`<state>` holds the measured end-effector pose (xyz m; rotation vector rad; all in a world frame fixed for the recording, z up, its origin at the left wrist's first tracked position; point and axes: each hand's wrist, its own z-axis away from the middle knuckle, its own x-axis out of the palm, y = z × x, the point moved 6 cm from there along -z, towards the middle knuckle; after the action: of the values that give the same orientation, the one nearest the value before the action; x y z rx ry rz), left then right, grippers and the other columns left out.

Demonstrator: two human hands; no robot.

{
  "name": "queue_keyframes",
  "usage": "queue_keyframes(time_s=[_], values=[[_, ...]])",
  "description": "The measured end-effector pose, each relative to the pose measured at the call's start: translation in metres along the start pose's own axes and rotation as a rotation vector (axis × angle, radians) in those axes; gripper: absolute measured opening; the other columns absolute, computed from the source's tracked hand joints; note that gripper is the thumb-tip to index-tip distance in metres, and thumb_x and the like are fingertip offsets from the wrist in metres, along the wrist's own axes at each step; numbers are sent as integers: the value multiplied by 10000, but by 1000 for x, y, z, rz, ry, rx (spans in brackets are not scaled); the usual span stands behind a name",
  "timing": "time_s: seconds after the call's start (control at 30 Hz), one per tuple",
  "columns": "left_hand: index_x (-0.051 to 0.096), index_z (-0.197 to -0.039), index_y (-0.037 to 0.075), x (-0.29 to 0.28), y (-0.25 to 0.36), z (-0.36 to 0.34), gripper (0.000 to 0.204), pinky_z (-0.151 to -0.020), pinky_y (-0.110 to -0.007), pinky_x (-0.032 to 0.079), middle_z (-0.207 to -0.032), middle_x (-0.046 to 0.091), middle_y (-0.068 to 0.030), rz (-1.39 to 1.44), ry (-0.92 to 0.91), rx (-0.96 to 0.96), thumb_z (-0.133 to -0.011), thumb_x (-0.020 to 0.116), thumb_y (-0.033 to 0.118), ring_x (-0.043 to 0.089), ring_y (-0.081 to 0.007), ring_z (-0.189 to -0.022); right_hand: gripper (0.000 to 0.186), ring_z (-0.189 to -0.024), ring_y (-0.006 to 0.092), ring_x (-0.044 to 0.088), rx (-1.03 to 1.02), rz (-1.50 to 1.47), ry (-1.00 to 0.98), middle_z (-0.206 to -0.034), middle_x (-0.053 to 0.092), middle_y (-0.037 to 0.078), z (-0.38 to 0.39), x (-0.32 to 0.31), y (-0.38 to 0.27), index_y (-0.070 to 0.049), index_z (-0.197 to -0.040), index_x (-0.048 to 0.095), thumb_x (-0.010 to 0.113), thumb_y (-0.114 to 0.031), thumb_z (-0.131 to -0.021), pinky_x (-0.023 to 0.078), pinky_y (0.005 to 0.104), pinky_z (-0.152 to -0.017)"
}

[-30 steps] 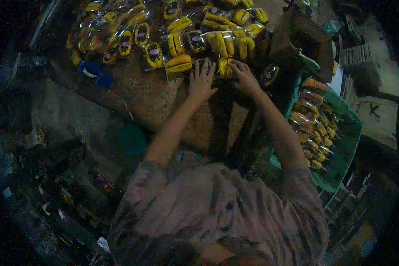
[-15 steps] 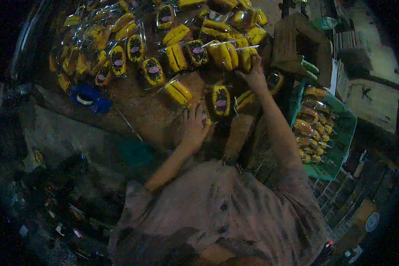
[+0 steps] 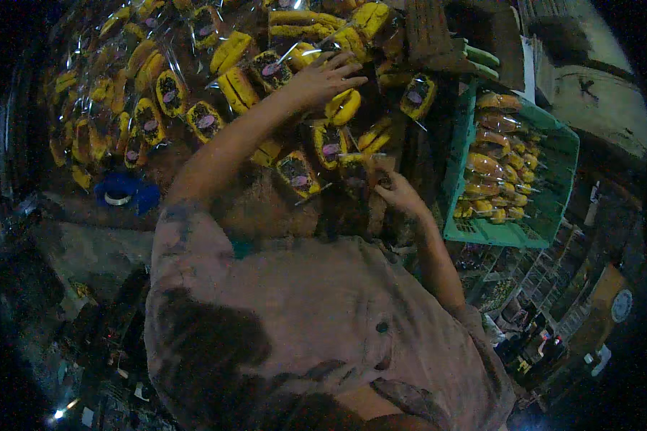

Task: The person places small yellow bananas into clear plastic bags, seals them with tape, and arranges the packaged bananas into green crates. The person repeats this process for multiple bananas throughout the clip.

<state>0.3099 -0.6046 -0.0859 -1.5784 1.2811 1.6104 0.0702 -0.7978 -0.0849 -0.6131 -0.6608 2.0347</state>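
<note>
Many yellow buns in clear plastic wrappers lie spread over the brown table [image 3: 266,212]. My left hand [image 3: 322,82] reaches across to the far buns, fingers spread over a split yellow bun [image 3: 343,107]. Closer to me, my right hand [image 3: 401,195] has its thumb and fingers closed at the end of a wrapped bun [image 3: 355,167], which is dim and partly blurred. Left of that bun lies a dark-topped bun with a pink label [image 3: 297,174]. Another labelled bun [image 3: 329,144] sits just beyond, between my two hands.
A green plastic crate [image 3: 564,179] with rows of wrapped buns stands at the right. Behind it is an open cardboard box [image 3: 431,36]. A blue tape dispenser [image 3: 145,194] with a pale roll sits near the table's left front edge.
My left hand has moved from the near edge to the far buns. My right hand has come back from the far buns toward my body. The view has shifted too.
</note>
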Motion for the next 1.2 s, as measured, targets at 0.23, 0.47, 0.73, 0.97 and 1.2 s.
queue_keyframes(time_s=[0.23,0.47,0.73,0.97,1.2], values=[[461,-1482,204,20,50,30,836,-1015,-531,457,-1460,501,-124,240,98,-590,-778,806,495,472,-383,-1331,703,-1391,416,412,-335,1264,434,-1413,539,184,-50,-46,-61,-144,-1455,437,740,-148,-820,321,585,-1143],[481,-1443,80,0,63,64,680,-1004,-473,502,-1343,583,-199,595,442,-1030,-866,716,355,594,-366,-1196,651,-1178,407,605,-159,771,243,-1254,648,211,-64,-82,-51,-104,-1398,513,725,-444,-886,482,541,-1000],[521,-1409,65,40,217,292,580,-949,-513,531,-1345,614,-125,2086,1518,-1307,-954,492,423,642,-334,-1122,562,-1196,408,574,-761,853,296,-1314,590,205,-92,20,-158,-69,-1301,592,756,-381,-864,487,485,-989],[460,-1429,76,101,253,365,621,-932,-466,545,-1312,575,-189,1528,1186,-2028,-991,555,506,635,-376,-1105,961,-1369,437,461,-760,1120,266,-1481,466,250,-139,191,-166,-129,-1555,316,775,-532,-814,414,611,-1070],[449,-1436,34,20,190,354,792,-1033,-515,459,-1383,450,-227,385,142,-1453,-860,761,478,489,-444,-1263,567,-1108,425,637,-418,349,172,-1158,666,278,-134,124,-152,31,-1271,575,683,-423,-948,494,464,-954]])
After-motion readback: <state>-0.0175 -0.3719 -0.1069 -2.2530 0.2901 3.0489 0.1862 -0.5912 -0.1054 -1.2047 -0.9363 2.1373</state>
